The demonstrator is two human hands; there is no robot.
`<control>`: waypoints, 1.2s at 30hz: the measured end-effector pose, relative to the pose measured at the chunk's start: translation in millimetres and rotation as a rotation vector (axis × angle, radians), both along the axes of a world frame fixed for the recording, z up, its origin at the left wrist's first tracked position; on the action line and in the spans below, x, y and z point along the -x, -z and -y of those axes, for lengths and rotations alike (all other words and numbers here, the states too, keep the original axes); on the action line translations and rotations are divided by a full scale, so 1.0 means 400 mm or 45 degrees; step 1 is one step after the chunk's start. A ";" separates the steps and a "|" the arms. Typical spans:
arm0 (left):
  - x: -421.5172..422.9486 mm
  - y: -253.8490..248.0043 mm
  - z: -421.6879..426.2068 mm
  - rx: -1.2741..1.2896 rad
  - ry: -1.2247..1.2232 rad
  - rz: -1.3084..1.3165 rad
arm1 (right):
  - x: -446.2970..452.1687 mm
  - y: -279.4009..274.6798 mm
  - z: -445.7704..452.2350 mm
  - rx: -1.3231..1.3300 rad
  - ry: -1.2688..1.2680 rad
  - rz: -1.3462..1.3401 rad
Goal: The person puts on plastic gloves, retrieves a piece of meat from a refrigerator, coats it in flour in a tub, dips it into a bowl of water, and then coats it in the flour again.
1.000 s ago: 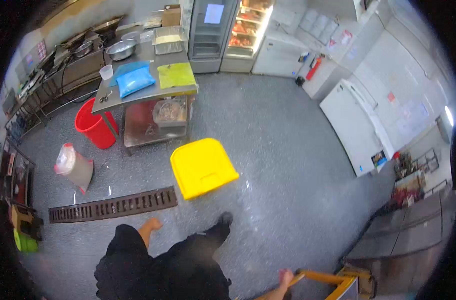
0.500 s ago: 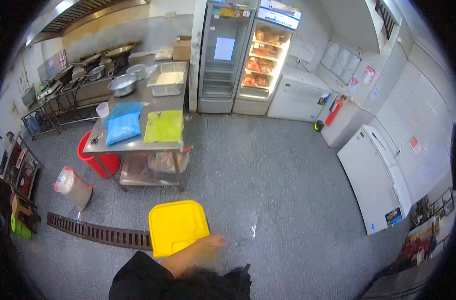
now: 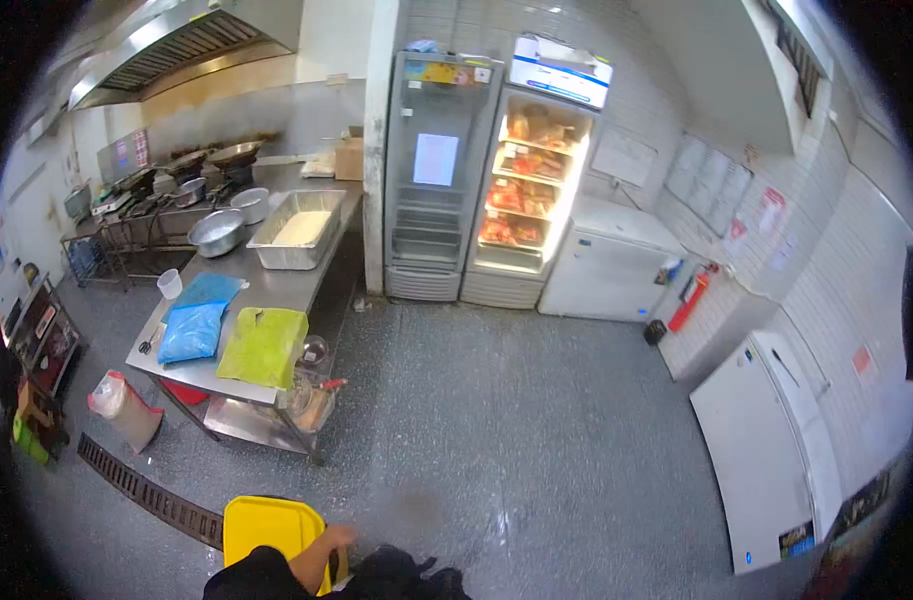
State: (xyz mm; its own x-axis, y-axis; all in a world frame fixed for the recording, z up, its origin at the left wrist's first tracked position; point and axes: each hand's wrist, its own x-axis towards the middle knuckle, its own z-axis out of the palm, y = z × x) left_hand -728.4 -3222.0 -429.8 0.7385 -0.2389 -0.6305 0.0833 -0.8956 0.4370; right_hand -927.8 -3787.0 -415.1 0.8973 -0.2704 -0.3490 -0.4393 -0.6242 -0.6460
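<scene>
shifted lower in view since half a second ago, most likely through a change of viewpoint: yellow bin [image 3: 261,518], on the floor [image 3: 536,430] at the near side of the steel table [image 3: 276,288], and left hand [image 3: 338,538], also at the table's near side, overlapping the bin's right edge. hard to say whether touching or just in front; too blurred to make out, too, whether with fingers spread, pressed together or pinching anything. right hand out of view. lid of the bin facing up, probably to keep any contents covered. blue bag [image 3: 191,332] and green sheet [image 3: 264,347] side by side on the table's near end, perhaps for easy reach; metal tray [image 3: 284,259] farther back on the table, likely to leave working room in front. red tub [image 3: 184,392] tucked partly beneath the table's left side, seemingly to save walking space. sack [image 3: 126,412] left of the table, presumably too bulky for the top. drain grate [image 3: 146,490] at the table's near left, probably for draining spills.
</scene>
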 end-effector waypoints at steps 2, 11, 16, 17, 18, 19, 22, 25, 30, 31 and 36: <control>0.099 0.065 -0.058 -0.268 0.745 0.123 | -0.219 0.000 0.166 0.297 -0.430 0.743; -0.046 0.134 -0.031 -0.090 -0.590 -0.581 | -1.535 -0.217 0.266 -0.349 -0.048 0.262; -0.663 0.059 0.005 0.178 -0.756 -0.010 | -1.905 -0.159 0.243 -0.145 -0.210 0.172; -0.781 0.019 0.028 0.218 -0.942 0.252 | -1.997 -0.179 0.209 -0.196 -0.153 0.183; -0.925 -0.106 0.041 0.227 -0.907 0.368 | -2.082 -0.209 0.177 -0.144 -0.187 0.185; -1.046 -0.183 0.046 0.298 -0.928 0.374 | -2.138 -0.256 0.142 -0.093 -0.214 0.178; -1.340 -0.351 0.078 0.426 -0.953 0.438 | -2.339 -0.286 0.109 -0.022 -0.302 0.238; -1.563 -0.411 0.086 0.388 -0.884 0.487 | -2.605 -0.273 0.107 0.061 -0.338 0.468; -1.961 -0.330 0.083 0.221 -0.819 0.449 | -3.148 -0.452 0.001 -0.045 -0.266 0.664; -2.015 -0.324 0.094 0.231 -0.876 0.469 | -3.270 -0.511 -0.039 -0.027 -0.283 0.672; -2.222 -0.268 0.105 0.256 -1.269 0.521 | -3.909 -0.957 -0.309 -0.027 -0.766 1.206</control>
